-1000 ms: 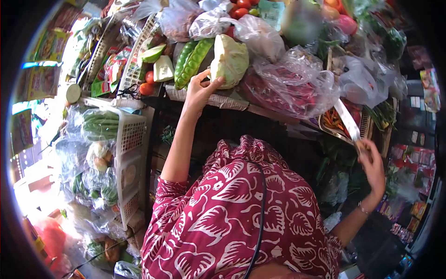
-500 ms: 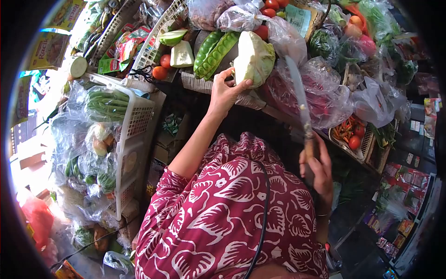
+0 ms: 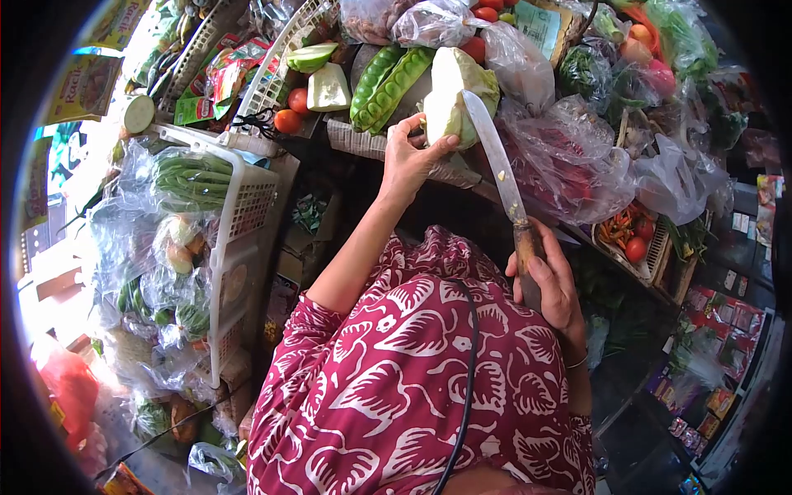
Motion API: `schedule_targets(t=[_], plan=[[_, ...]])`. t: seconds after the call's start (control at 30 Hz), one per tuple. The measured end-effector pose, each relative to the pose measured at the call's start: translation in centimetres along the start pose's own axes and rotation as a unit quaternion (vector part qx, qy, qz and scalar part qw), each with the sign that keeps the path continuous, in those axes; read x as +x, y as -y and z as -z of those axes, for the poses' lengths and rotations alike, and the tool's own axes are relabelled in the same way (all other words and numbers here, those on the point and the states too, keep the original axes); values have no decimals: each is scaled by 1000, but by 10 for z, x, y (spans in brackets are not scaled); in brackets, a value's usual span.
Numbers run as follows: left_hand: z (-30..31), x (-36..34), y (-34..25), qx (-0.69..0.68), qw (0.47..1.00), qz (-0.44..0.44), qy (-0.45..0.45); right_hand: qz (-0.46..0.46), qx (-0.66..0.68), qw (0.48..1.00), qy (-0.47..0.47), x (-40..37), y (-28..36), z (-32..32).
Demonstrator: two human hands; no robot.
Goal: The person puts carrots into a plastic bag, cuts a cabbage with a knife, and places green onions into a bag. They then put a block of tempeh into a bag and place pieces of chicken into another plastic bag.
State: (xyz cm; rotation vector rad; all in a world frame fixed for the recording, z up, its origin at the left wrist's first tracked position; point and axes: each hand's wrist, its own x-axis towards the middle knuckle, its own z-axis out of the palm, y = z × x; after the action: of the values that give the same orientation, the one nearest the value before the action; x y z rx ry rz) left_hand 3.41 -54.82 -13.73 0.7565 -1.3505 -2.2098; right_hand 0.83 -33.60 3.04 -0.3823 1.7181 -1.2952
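A pale green cabbage [image 3: 455,95] with a flat, whitish cut-looking side rests at the counter's edge, top centre. My left hand [image 3: 409,157] grips its lower left side between thumb and fingers. In my right hand [image 3: 546,276] is a long knife [image 3: 498,161], held by its worn dark wooden handle. Its blade points up and left, and the tip lies over the cabbage's right side; whether it touches cannot be made out. Small yellowish bits stick to the blade. Just left of the cabbage are green pods [image 3: 388,87] and a pale cut vegetable piece [image 3: 328,87].
A white plastic crate [image 3: 241,206] with bagged vegetables stands at the left. Tomatoes [image 3: 288,121] lie near a white basket. Bagged red produce [image 3: 565,157] is right of the cabbage, and a basket of chillies and tomatoes [image 3: 631,235] sits farther right.
The knife has swung left, its tip now over the cabbage rather than right of it. My right hand has shifted slightly left. The cabbage appears turned a little in my left hand.
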Motion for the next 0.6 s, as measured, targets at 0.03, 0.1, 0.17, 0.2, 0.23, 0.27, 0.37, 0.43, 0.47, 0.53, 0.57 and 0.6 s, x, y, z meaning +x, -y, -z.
schedule_targets(t=[0.03, 0.1, 0.17, 0.2, 0.23, 0.27, 0.37, 0.43, 0.47, 0.53, 0.57, 0.6], plan=[[1, 1, 2, 1, 1000, 2, 1, 5, -7, 1000, 3, 0, 0, 0], [2, 4, 5, 5, 1000, 3, -10, 1, -7, 1000, -16, 1, 1, -2], [0, 2, 3, 5, 1000, -4, -4, -4, -7, 999, -33, 1, 0, -1], [0, 1, 1, 3, 1000, -13, 0, -3, -10, 999, -31, 2, 0, 1], [-1, 0, 1, 3, 1000, -11, -2, -3, -13, 1000, -27, 2, 0, 3], [0, 1, 2, 9, 1000, -5, -4, -4, -13, 1000, -25, 2, 1, 2], [0, 0, -1, 6, 1000, 3, -6, 0, -23, 1000, -18, 2, 3, 1], [-1, -1, -2, -4, 1000, 6, -4, 0, -24, 1000, -14, 3, 3, 1], [-1, 0, -1, 6, 1000, 3, -10, 1, -25, 1000, -15, 3, 3, 2], [0, 1, 1, 14, 1000, -1, -17, 1, -30, 999, -13, 4, 4, 2], [0, 1, 3, 14, 1000, -7, -14, 1, -30, 999, -12, 3, 4, 2], [0, 1, 3, 13, 1000, -13, -10, -2, -34, 999, -11, 2, 4, 2]])
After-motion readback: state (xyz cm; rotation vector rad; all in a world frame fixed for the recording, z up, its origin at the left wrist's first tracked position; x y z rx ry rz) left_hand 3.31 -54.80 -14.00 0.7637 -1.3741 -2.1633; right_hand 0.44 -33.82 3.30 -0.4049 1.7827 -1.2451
